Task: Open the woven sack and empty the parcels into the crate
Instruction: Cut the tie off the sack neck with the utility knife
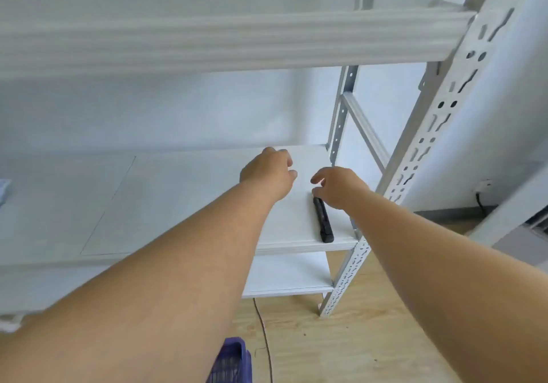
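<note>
Head view: both open hands, left (pixel 267 172) and right (pixel 338 185), hover over a white shelf (pixel 178 198) above wood floor (pixel 355 338).

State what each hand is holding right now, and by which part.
Neither hand grips anything. The left hand hovers empty over the shelf. The right hand has its fingers at the far end of the black tool, not closed around it.
</note>
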`<action>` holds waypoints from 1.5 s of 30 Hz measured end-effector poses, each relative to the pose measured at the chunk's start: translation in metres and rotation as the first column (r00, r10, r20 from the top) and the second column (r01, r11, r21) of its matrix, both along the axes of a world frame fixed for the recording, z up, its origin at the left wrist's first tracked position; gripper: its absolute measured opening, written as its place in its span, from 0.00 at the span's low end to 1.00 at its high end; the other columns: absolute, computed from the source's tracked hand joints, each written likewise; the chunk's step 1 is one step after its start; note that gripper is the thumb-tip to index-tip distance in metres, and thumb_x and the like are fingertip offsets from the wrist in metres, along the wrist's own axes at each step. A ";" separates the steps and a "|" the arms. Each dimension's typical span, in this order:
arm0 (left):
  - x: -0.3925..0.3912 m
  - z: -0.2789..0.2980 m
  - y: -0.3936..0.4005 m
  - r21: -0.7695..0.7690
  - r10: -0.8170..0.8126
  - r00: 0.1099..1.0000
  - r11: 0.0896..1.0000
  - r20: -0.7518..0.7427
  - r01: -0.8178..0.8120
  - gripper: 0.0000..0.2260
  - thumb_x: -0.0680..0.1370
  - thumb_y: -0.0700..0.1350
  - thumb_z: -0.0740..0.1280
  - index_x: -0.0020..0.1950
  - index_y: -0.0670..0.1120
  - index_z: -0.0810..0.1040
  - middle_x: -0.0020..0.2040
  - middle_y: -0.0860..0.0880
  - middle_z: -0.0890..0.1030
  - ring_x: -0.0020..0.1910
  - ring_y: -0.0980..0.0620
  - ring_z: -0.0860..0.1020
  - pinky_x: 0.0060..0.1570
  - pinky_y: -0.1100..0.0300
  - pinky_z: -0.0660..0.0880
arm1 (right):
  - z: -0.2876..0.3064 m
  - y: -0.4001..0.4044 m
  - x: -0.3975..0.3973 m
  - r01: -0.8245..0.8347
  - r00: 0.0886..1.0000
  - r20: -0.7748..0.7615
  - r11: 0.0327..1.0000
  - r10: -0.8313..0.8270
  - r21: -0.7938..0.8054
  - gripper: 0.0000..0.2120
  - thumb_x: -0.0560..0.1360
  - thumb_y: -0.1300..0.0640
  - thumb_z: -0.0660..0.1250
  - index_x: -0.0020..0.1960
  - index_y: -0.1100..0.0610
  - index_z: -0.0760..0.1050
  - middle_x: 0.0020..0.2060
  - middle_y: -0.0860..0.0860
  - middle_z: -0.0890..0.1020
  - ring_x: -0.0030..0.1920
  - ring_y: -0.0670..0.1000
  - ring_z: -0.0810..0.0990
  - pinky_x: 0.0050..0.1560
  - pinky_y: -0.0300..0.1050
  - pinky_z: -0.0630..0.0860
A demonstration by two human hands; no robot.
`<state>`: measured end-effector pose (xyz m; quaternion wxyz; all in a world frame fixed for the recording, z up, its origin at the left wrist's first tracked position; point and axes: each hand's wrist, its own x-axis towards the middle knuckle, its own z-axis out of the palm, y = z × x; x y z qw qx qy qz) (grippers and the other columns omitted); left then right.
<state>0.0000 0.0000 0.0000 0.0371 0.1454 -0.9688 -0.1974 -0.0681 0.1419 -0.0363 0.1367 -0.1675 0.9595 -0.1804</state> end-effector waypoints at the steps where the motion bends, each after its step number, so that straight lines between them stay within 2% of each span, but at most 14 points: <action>1: -0.002 -0.007 0.004 0.009 -0.005 0.999 1.000 0.053 0.005 0.14 0.80 0.51 0.60 0.66 0.52 0.72 0.65 0.51 0.70 0.60 0.48 0.74 0.49 0.57 0.69 | -0.009 0.002 -0.001 0.009 0.999 0.045 1.000 -0.010 0.022 0.17 0.77 0.52 0.63 0.65 0.46 0.73 0.60 0.48 0.77 0.57 0.52 0.77 0.55 0.47 0.76; 4: -0.009 -0.040 0.009 0.081 -0.009 0.990 0.997 0.143 -0.003 0.18 0.80 0.51 0.61 0.70 0.53 0.68 0.68 0.50 0.68 0.62 0.49 0.73 0.54 0.55 0.71 | -0.046 0.004 -0.009 0.017 0.992 0.123 0.995 -0.029 0.102 0.23 0.77 0.51 0.63 0.72 0.45 0.66 0.65 0.53 0.72 0.60 0.56 0.75 0.52 0.47 0.74; 11: -0.023 -0.087 0.016 0.362 0.037 0.958 0.921 0.286 -0.144 0.20 0.79 0.52 0.63 0.71 0.50 0.68 0.69 0.49 0.72 0.65 0.49 0.72 0.63 0.55 0.70 | -0.107 -0.002 -0.012 -0.047 0.963 0.267 0.965 -0.025 0.259 0.29 0.78 0.48 0.61 0.76 0.40 0.55 0.69 0.55 0.64 0.69 0.60 0.63 0.64 0.52 0.67; 14: -0.026 -0.096 0.017 0.421 0.047 0.950 0.889 0.307 -0.180 0.20 0.79 0.51 0.63 0.70 0.50 0.69 0.68 0.50 0.73 0.65 0.49 0.72 0.63 0.57 0.70 | -0.125 0.006 -0.006 -0.071 0.959 0.284 0.950 -0.019 0.304 0.28 0.78 0.48 0.61 0.76 0.43 0.58 0.70 0.54 0.63 0.71 0.58 0.60 0.63 0.55 0.68; 17: -0.030 -0.104 0.017 0.457 0.064 0.945 0.863 0.322 -0.214 0.20 0.79 0.51 0.63 0.70 0.50 0.69 0.67 0.50 0.73 0.65 0.49 0.73 0.63 0.56 0.70 | -0.138 0.012 -0.002 -0.058 0.982 0.189 0.950 -0.001 0.307 0.22 0.78 0.51 0.63 0.71 0.47 0.66 0.66 0.53 0.67 0.67 0.57 0.65 0.55 0.50 0.71; 21: -0.028 -0.110 0.015 0.485 0.075 0.941 0.842 0.329 -0.237 0.19 0.79 0.51 0.63 0.70 0.49 0.70 0.67 0.50 0.74 0.63 0.49 0.73 0.61 0.58 0.70 | -0.140 0.014 -0.004 0.046 0.994 0.087 0.978 -0.065 0.204 0.18 0.76 0.61 0.63 0.64 0.48 0.73 0.58 0.54 0.71 0.57 0.57 0.75 0.47 0.45 0.74; 25: -0.023 -0.112 0.012 0.521 0.119 0.940 0.807 0.319 -0.279 0.20 0.80 0.53 0.62 0.70 0.47 0.71 0.66 0.49 0.75 0.63 0.48 0.74 0.64 0.55 0.70 | -0.119 0.001 -0.002 0.156 0.967 0.224 0.979 -0.124 -0.133 0.18 0.73 0.61 0.65 0.60 0.46 0.75 0.56 0.52 0.78 0.47 0.53 0.77 0.38 0.40 0.71; 28: -0.017 -0.106 0.004 0.607 0.267 0.928 0.702 0.259 -0.371 0.21 0.80 0.55 0.58 0.66 0.44 0.74 0.64 0.45 0.77 0.62 0.44 0.75 0.64 0.50 0.71 | -0.096 -0.021 0.015 0.141 0.951 0.308 0.898 -0.007 -0.416 0.18 0.71 0.63 0.68 0.57 0.47 0.73 0.55 0.54 0.79 0.49 0.55 0.80 0.43 0.44 0.75; 30: -0.005 -0.100 -0.005 0.708 0.359 0.902 0.572 0.238 -0.415 0.17 0.81 0.54 0.56 0.60 0.46 0.76 0.60 0.46 0.79 0.59 0.44 0.77 0.63 0.48 0.72 | -0.083 -0.034 0.033 0.129 0.921 0.379 0.852 0.087 -0.508 0.21 0.72 0.65 0.67 0.59 0.48 0.67 0.53 0.53 0.78 0.49 0.55 0.80 0.46 0.48 0.77; 34: 0.035 -0.098 -0.029 0.838 0.455 0.854 0.338 0.253 -0.428 0.12 0.81 0.48 0.60 0.61 0.47 0.78 0.53 0.48 0.82 0.52 0.47 0.81 0.52 0.55 0.77 | -0.068 -0.050 0.071 0.111 0.847 0.491 0.835 0.204 -0.539 0.28 0.72 0.66 0.69 0.64 0.51 0.60 0.47 0.49 0.78 0.45 0.52 0.80 0.47 0.45 0.77; 36: 0.061 -0.098 -0.040 0.887 0.462 0.851 0.243 0.250 -0.392 0.11 0.82 0.45 0.61 0.61 0.45 0.78 0.48 0.48 0.83 0.45 0.51 0.82 0.44 0.60 0.76 | -0.067 -0.056 0.090 0.164 0.809 0.546 0.808 0.219 -0.566 0.25 0.73 0.63 0.70 0.65 0.54 0.63 0.48 0.51 0.80 0.43 0.51 0.83 0.53 0.48 0.79; 38: 0.090 -0.096 -0.048 0.919 0.459 0.852 0.160 0.253 -0.359 0.10 0.82 0.43 0.61 0.59 0.44 0.79 0.44 0.49 0.82 0.41 0.53 0.82 0.40 0.62 0.76 | -0.067 -0.064 0.111 0.233 0.771 0.596 0.773 0.223 -0.591 0.20 0.75 0.60 0.69 0.65 0.58 0.68 0.46 0.54 0.82 0.42 0.51 0.83 0.53 0.47 0.81; 42: 0.156 -0.093 -0.068 0.930 0.498 0.831 0.117 0.248 -0.347 0.10 0.82 0.43 0.60 0.58 0.44 0.80 0.42 0.49 0.82 0.42 0.52 0.80 0.48 0.58 0.75 | -0.061 -0.091 0.171 0.233 0.722 0.636 0.769 0.274 -0.595 0.13 0.79 0.59 0.63 0.62 0.62 0.71 0.44 0.55 0.82 0.40 0.50 0.82 0.43 0.40 0.80; 45: 0.212 -0.084 -0.091 0.935 0.522 0.813 0.078 0.258 -0.347 0.09 0.82 0.46 0.59 0.54 0.49 0.79 0.43 0.51 0.82 0.43 0.55 0.80 0.48 0.59 0.72 | -0.052 -0.111 0.223 0.211 0.682 0.656 0.772 0.322 -0.599 0.12 0.81 0.57 0.62 0.62 0.60 0.71 0.41 0.54 0.82 0.37 0.50 0.81 0.43 0.41 0.80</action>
